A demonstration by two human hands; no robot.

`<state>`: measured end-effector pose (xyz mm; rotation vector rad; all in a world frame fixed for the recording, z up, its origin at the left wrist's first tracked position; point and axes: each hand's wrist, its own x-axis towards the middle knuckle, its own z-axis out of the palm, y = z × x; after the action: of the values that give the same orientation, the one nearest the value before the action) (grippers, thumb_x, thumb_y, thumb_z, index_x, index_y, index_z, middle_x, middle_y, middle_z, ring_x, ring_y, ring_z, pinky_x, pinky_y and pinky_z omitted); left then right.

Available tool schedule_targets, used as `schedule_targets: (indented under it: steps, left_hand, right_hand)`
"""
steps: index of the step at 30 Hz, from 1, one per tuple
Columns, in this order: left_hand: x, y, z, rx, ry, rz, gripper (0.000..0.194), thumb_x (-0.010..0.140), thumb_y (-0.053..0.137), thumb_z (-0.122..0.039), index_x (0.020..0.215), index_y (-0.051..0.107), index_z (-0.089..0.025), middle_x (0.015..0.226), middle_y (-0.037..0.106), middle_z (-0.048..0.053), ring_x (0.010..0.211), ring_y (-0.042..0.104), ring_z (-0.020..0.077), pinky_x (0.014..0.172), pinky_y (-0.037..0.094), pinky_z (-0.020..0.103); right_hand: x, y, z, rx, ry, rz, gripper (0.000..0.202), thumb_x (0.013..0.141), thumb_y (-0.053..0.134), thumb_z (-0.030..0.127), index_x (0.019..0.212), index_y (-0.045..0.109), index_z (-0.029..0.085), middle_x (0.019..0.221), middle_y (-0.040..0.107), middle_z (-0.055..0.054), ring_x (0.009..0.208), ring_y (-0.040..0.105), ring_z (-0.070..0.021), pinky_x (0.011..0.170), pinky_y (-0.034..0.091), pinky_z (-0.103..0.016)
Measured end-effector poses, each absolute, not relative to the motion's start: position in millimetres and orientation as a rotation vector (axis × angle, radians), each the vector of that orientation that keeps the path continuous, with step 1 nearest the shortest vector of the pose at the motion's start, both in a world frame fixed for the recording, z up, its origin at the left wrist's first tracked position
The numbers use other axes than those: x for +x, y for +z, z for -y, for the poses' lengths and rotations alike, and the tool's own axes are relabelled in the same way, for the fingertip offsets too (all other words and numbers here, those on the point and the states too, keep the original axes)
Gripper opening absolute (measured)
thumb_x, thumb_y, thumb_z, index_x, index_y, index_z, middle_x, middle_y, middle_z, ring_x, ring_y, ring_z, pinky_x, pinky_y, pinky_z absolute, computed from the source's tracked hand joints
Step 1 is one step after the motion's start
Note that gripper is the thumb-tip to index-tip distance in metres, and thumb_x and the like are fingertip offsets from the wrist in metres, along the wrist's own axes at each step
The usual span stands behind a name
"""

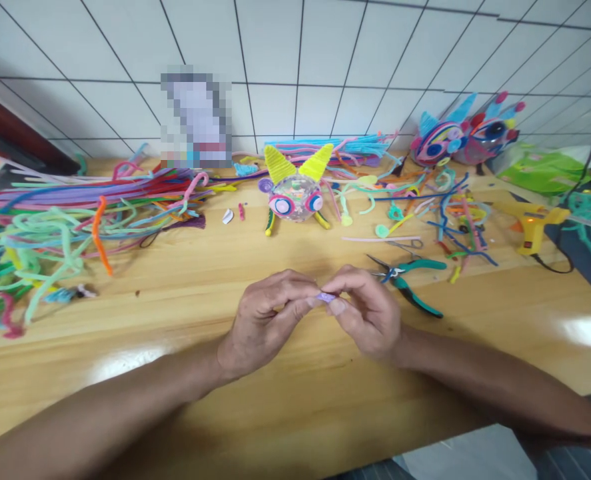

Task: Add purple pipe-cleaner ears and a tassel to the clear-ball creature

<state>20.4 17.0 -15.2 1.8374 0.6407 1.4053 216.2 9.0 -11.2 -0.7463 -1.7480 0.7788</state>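
Note:
My left hand and my right hand meet over the middle of the wooden table. Between their pinched fingertips is a small piece of purple pipe cleaner, partly covered by the fingers. Beyond the hands stands a clear-bodied craft animal with yellow pipe-cleaner ears, pink, white and blue eyes and short yellow-green legs. Just right of my right hand lie pliers with teal handles, their jaws and handles apart.
Piled pipe cleaners cover the left side of the table. Scraps lie at the right, near a yellow glue gun with a black cord. Two finished-looking craft figures stand by the tiled wall. Small scissors lie behind the pliers.

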Motion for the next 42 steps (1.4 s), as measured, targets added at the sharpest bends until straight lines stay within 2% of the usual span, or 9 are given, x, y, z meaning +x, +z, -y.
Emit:
schedule_targets:
  steps: [16,27,36,42]
  left_hand:
    - [20.3,-16.0,-16.5,1.720,1.344,-0.679,0.010,0.100,0.073,-0.017,0.105,0.081,-0.020,0.092,0.083,0.006,0.080,0.076,0.0141,0.073,0.062,0.025]
    - [21.3,-14.9,-14.6,1.599,1.313,-0.727,0.007,0.099,0.075,-0.020,0.101,0.082,-0.020,0.089,0.083,0.006,0.075,0.074,0.0136,0.067,0.060,0.024]
    - [22.0,-17.1,-15.6,1.580,1.324,-0.749,0.009,0.098,0.075,-0.016,0.101,0.082,-0.020,0.084,0.080,0.003,0.071,0.070,0.0113,0.065,0.056,0.022]
    - [21.8,-15.6,-16.5,1.598,1.324,-0.752,0.009,0.100,0.074,-0.022,0.100,0.083,-0.020,0.085,0.081,0.004,0.072,0.071,0.0124,0.065,0.057,0.023]
  right_hand:
    - [216.7,-10.9,-10.6,-0.792,0.816,1.735,0.006,0.104,0.060,0.027,0.103,0.066,0.025,0.078,0.064,0.000,0.065,0.059,-0.0136,0.060,0.051,-0.027]
    - [217.7,-11.2,-13.7,-0.792,0.730,1.747,0.005,0.100,0.063,0.021,0.101,0.067,0.025,0.077,0.068,0.000,0.064,0.063,-0.0147,0.061,0.053,-0.028]
    - [217.3,-16.5,-13.0,-0.836,0.728,1.749,0.003,0.102,0.063,0.023,0.103,0.063,0.025,0.080,0.067,0.001,0.069,0.065,-0.0136,0.062,0.053,-0.026]
    - [217.4,-17.1,-12.4,-0.863,0.763,1.737,0.005,0.102,0.063,0.024,0.107,0.062,0.025,0.082,0.067,0.001,0.070,0.065,-0.0136,0.063,0.054,-0.027]
